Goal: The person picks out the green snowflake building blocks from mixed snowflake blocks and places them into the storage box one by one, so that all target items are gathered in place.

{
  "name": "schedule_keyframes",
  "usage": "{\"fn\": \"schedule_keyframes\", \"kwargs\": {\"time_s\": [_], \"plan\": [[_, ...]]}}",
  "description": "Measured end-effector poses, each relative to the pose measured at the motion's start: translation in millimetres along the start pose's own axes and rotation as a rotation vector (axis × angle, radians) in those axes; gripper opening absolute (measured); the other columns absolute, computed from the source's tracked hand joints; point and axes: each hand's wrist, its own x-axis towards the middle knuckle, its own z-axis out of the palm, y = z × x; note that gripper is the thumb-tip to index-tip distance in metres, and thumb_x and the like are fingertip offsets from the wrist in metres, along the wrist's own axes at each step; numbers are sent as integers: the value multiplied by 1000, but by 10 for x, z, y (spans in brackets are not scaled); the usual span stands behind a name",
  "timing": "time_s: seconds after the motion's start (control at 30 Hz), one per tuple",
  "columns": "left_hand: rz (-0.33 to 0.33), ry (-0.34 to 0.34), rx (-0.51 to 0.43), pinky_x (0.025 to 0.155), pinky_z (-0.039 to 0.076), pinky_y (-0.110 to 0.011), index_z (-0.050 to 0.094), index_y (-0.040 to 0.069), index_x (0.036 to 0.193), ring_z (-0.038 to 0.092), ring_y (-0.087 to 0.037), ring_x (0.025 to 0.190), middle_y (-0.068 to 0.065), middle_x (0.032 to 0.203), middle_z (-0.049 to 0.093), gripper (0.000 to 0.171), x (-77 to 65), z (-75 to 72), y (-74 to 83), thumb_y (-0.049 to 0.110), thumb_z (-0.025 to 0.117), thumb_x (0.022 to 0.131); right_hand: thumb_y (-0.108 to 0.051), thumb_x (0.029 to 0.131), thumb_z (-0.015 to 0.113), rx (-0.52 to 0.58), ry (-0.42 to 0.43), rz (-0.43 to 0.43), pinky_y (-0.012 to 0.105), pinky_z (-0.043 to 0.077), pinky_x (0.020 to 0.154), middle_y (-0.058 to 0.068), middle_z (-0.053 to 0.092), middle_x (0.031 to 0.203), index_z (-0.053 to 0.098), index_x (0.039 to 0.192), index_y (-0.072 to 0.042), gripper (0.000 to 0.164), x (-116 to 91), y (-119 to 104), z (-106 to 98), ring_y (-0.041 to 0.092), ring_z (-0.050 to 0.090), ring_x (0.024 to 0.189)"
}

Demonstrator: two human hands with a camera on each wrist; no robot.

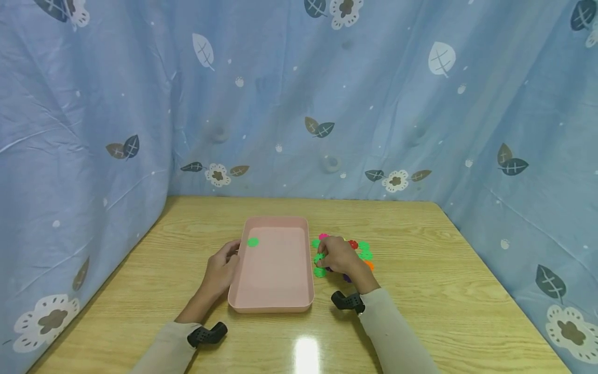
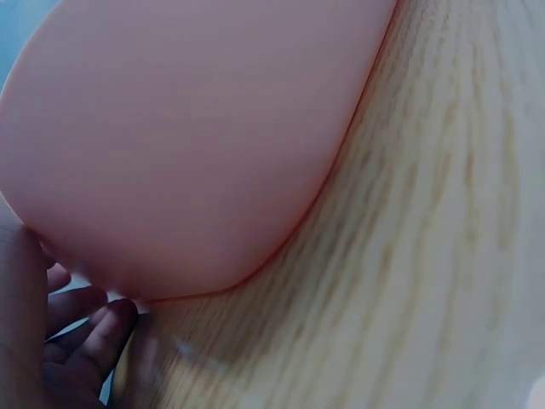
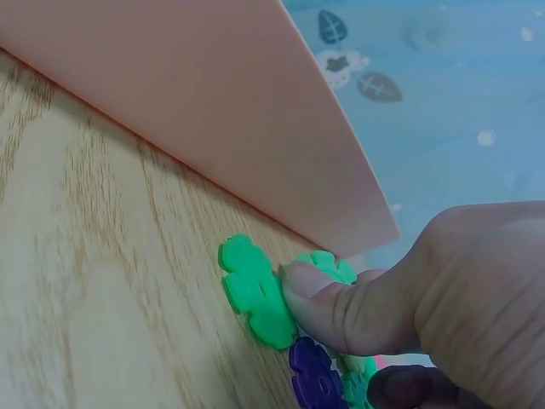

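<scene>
A pink tray (image 1: 271, 270) lies on the table, with one green flower-shaped plastic piece (image 1: 253, 242) inside at its far left. My left hand (image 1: 221, 270) holds the tray's left side, its fingers against the outer wall (image 2: 170, 170) in the left wrist view. To the right of the tray, my right hand (image 1: 340, 255) is down among the loose pieces. Its thumb and fingers pinch a green flower-shaped piece (image 3: 328, 264), partly hidden by the thumb. Another green piece (image 3: 255, 294) and a purple piece (image 3: 315, 375) lie just beside the thumb.
Behind and right of my right hand lie several more pieces: a pink one (image 1: 323, 236), a red one (image 1: 353, 244), green ones (image 1: 366, 255) and an orange one (image 1: 369, 265). The wooden table (image 1: 420, 291) backs onto a blue patterned curtain (image 1: 289, 104).
</scene>
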Motion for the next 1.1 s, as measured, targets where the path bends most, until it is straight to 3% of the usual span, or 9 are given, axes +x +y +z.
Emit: {"fn": "schedule_keyframes", "kwargs": {"time_s": [0.37,0.63,0.8,0.9,1.0,1.1], "plan": [[-7,4,-2,100,52,-53,50,3,146,61,-40,122,-21,138,60,47,-13,16,-10,11,41,101,-3,83,79,70,72,-122,28,45,59,-2,61,75,68,81,-11,14,10,23,39,14,51,62],[2,9,-6,99,52,-52,51,2,145,62,-39,121,-20,136,61,46,-8,16,-14,11,42,102,0,88,74,136,193,-154,30,49,65,0,66,80,73,98,-3,10,12,-63,-48,12,52,68],[0,8,-11,99,52,-52,51,2,145,62,-38,121,-20,136,61,46,-5,15,-27,9,42,101,1,95,65,192,243,-214,26,43,58,3,63,73,74,110,0,17,-8,-214,-106,11,43,56],[4,8,-13,100,51,-53,51,2,145,61,-38,122,-20,136,61,46,-3,17,-30,9,42,101,2,98,60,242,267,-239,25,43,54,7,64,72,73,115,1,21,1,-309,-117,11,50,55],[2,13,-14,101,50,-53,51,2,145,60,-37,123,-20,136,61,46,-2,20,-30,9,42,101,2,98,58,289,284,-249,24,50,56,14,70,79,72,117,1,23,22,-388,-112,15,64,63],[-2,13,-17,101,50,-53,51,2,145,60,-37,123,-20,136,62,46,-6,28,-27,9,42,101,1,99,56,313,293,-251,26,52,58,18,72,83,71,119,1,24,48,-444,-92,22,69,69]]}}
